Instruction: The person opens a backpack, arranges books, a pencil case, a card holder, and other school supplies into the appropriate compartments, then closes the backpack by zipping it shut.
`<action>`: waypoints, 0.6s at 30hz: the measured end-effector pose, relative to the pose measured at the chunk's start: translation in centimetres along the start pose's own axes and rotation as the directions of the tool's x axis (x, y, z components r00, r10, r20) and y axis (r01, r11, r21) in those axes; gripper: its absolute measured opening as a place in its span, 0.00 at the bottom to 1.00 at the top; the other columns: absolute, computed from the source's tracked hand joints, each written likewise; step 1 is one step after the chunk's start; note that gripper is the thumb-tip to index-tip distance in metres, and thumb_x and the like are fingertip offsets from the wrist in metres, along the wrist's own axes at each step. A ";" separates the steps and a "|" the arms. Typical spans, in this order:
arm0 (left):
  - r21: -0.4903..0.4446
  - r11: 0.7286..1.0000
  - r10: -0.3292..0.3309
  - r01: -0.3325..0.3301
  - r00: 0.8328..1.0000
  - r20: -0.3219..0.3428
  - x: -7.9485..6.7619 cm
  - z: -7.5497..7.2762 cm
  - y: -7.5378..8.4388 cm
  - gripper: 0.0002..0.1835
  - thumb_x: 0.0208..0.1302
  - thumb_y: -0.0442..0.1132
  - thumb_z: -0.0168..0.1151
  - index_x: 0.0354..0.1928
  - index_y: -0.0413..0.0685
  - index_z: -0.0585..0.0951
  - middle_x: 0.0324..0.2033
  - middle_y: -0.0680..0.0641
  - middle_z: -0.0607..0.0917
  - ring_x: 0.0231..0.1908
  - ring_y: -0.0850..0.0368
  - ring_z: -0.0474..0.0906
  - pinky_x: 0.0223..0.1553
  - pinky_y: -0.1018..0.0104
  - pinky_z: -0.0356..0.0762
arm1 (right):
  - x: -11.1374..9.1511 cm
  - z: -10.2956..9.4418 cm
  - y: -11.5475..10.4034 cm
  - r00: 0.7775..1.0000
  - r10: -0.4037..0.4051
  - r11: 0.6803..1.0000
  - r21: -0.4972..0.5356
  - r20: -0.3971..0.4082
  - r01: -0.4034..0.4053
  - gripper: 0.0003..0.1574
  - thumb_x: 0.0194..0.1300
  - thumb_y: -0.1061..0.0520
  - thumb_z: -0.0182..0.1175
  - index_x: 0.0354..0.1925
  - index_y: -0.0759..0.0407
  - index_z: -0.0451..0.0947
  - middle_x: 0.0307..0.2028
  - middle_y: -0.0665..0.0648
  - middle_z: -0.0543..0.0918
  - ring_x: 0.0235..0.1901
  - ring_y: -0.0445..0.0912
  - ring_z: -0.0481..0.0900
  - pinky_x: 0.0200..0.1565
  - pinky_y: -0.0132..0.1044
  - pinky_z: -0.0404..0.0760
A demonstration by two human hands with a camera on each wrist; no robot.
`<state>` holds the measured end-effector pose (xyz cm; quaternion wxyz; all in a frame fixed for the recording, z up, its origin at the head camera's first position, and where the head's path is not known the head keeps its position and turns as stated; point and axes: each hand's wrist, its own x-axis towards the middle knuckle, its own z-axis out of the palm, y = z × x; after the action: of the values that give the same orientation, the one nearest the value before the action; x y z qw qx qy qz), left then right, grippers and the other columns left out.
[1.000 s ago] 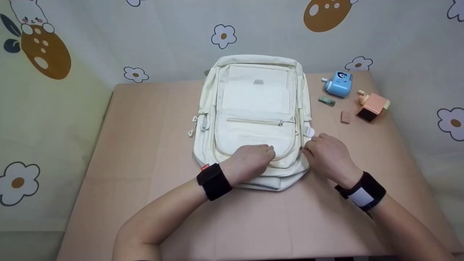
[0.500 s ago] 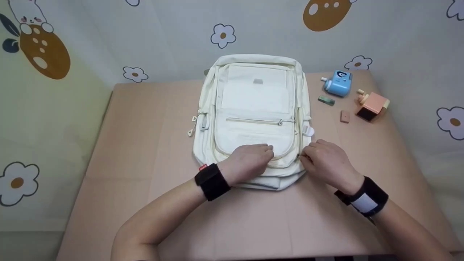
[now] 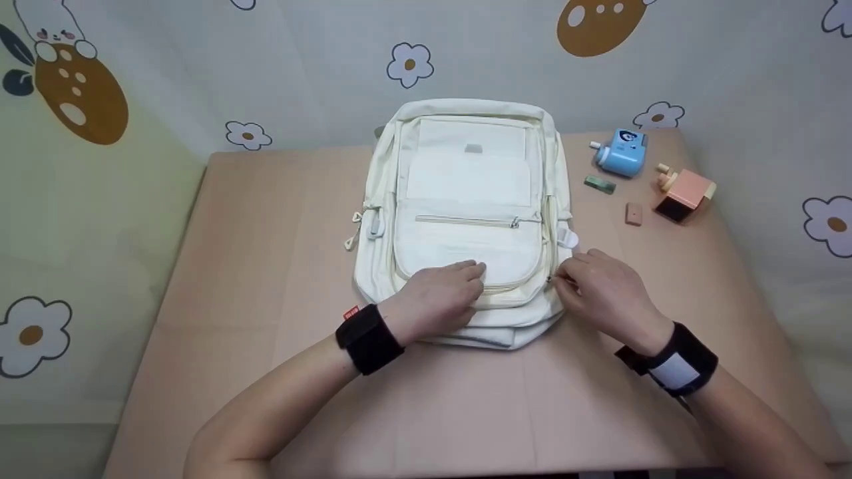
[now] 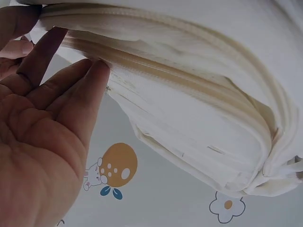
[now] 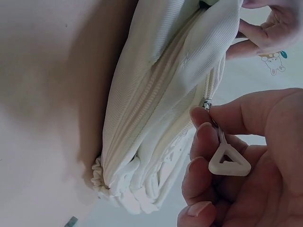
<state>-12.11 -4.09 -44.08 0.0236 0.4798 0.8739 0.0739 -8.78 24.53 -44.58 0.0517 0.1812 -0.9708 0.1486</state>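
Observation:
A cream backpack (image 3: 469,179) lies on the table with its front facing up. At its lower right side my right hand (image 3: 607,293) pinches a zipper pull; in the right wrist view, the thumb and index finger hold its metal slider, and the triangular white tab of the zipper pull (image 5: 229,161) hangs over the other fingers. My left hand (image 3: 432,299) touches the lower front of the bag with mostly straight fingers. Up close in the left wrist view, curved zipper seams (image 4: 189,80) run beside these fingertips, and the fabric gapes between them.
Right of the bag lie a blue pencil sharpener with a crank (image 3: 622,154), a pink crank sharpener (image 3: 685,195), a green eraser-like block (image 3: 600,184) and a small pinkish block (image 3: 634,214). A patterned curtain (image 3: 319,73) stands behind the table (image 3: 246,266).
The left hand has slid left along the bag's lower front, and its fingers look straighter. The right hand went down along the side zipper, then slightly back up, still pinching the zipper pull.

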 end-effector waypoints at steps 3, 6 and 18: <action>-0.004 1.000 0.003 -0.003 1.000 -0.027 -0.6 0.0 -0.3 0.05 0.64 0.36 0.62 0.31 0.44 0.79 0.56 0.44 0.83 0.62 0.49 0.78 0.49 0.58 0.83 | 0.0 -0.1 0.0 1.000 0.002 1.000 -0.007 -0.006 -0.002 0.05 0.66 0.58 0.64 0.32 0.56 0.84 0.23 0.47 0.75 0.26 0.46 0.69 0.26 0.38 0.66; -0.031 0.999 0.009 -0.010 0.998 -0.056 -0.8 0.1 -0.7 0.06 0.67 0.35 0.59 0.30 0.45 0.76 0.41 0.47 0.83 0.51 0.52 0.82 0.40 0.60 0.84 | -0.1 -0.1 0.0 1.000 0.001 1.000 -0.009 -0.004 -0.001 0.06 0.66 0.58 0.64 0.30 0.55 0.82 0.22 0.47 0.74 0.26 0.46 0.69 0.26 0.38 0.65; -0.139 0.989 -0.045 0.040 0.998 -0.033 -0.5 0.1 -1.5 0.08 0.75 0.36 0.51 0.33 0.48 0.71 0.22 0.54 0.67 0.24 0.57 0.68 0.27 0.62 0.73 | -0.7 0.7 0.0 0.998 -0.051 0.998 -0.043 0.024 0.052 0.19 0.67 0.58 0.60 0.19 0.50 0.68 0.18 0.47 0.65 0.25 0.47 0.66 0.26 0.38 0.62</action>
<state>-13.07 -5.31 -44.38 0.0426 0.4569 0.8770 0.1426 -8.10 24.54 -45.32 0.0485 0.2064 -0.9694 0.1238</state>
